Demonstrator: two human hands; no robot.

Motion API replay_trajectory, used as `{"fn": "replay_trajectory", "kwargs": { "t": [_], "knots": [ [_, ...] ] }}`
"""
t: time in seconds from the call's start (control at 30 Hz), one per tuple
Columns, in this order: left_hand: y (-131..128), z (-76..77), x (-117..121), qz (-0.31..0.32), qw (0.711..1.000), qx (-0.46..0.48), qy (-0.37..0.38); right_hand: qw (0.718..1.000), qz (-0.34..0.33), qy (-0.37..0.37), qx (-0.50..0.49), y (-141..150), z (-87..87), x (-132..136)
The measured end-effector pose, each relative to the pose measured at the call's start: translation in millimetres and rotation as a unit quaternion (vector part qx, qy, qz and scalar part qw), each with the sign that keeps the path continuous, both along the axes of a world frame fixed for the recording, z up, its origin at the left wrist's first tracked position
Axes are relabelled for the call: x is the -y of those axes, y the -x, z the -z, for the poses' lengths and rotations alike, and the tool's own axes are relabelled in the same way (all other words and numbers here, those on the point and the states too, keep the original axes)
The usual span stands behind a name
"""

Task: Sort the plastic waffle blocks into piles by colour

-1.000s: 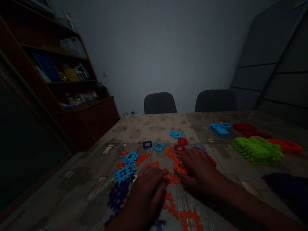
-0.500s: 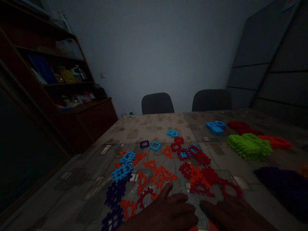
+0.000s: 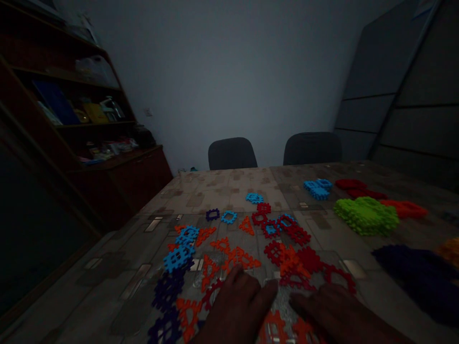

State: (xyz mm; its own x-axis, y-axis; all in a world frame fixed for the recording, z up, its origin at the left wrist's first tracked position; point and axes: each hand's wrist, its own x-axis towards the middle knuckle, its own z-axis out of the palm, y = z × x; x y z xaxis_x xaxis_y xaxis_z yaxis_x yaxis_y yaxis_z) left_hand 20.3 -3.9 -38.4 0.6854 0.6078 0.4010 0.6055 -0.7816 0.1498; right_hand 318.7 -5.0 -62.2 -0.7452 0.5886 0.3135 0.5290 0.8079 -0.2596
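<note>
- Your left hand is palm down over the near part of the worktop, its thumb spread toward your other hand; the underside is hidden, so I cannot tell whether it grasps anything.
- Your right hand lies low beside it, a finger stretched toward the left one, the two a little apart; its grip cannot be told either.
- The orange pieces are flat with toothed edges and cut-out middles, some triangular, some squarish; they lie between your hands, left of your left hand and beyond it.
- The red pieces have the same notched rims; most are pierced, one looks nearly solid, and they cluster just beyond your right hand, with orange lying over some.
- To your left, windowed light-blue pieces sit next to overlapping dark purple pieces, whose outlines sink into the dim light.
- On your right are stacks sorted by colour: a bright green pile with bumpy edges, a dark purple pile nearer you, and a light-blue pile farther off, near a red pile.
</note>
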Motion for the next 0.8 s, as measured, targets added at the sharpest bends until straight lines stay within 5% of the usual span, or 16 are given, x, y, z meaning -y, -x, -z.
{"fn": "replay_trajectory", "kwargs": {
  "t": [0.2,0.4,0.53,0.7,0.8],
  "knots": [
    [23.6,-28.8,-7.2,-0.13,0.984,0.098,0.068,0.999,0.035,-0.025,0.0,37.2,-1.4,-6.5],
    [30.5,-32.3,-11.0,-0.111,0.983,0.127,0.075,0.993,0.009,-0.098,0.06,72.7,-27.0,-6.3],
    [30.4,-34.7,-7.3,-0.09,0.984,0.142,0.056,0.999,0.011,-0.032,0.041,56.3,-45.6,-6.7],
    [11.9,-12.2,-2.7,0.009,0.995,0.054,0.08,0.992,0.114,0.058,0.002,29.2,-60.7,-36.3],
    [-8.2,16.4,5.8,-0.015,1.0,0.006,0.023,0.989,0.114,0.093,0.013,30.6,-69.1,-74.7]
  ]
}}
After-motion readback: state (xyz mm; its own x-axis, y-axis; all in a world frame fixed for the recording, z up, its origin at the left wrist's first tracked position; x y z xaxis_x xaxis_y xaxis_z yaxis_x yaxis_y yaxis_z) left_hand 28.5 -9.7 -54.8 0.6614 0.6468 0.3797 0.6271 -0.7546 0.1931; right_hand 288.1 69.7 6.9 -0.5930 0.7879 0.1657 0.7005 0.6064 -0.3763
